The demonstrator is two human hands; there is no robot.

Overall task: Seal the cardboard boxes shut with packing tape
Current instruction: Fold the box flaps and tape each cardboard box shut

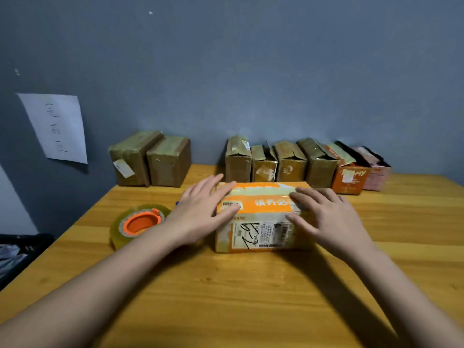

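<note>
Nine cardboard boxes stand on the bench (251, 297). One orange box (261, 217) lies at the front under two hands, the left hand (200, 209) and the right hand (329, 217). Two taped brown boxes (150, 162) stand together at the back left. Six more boxes (301, 164) stand in a row at the back right. There is one roll of tape (138, 224) and one sheet of paper (56, 126) on the wall.

— Where are the hands?
— Both forearms reach forward, bare. The left hand (200, 209) lies palm down, fingers straight and spread, tips pointing forward and to the right.
— And the right?
— The right hand (329, 217) is palm down too, fingers straight and splayed, angled toward the left one.
</note>
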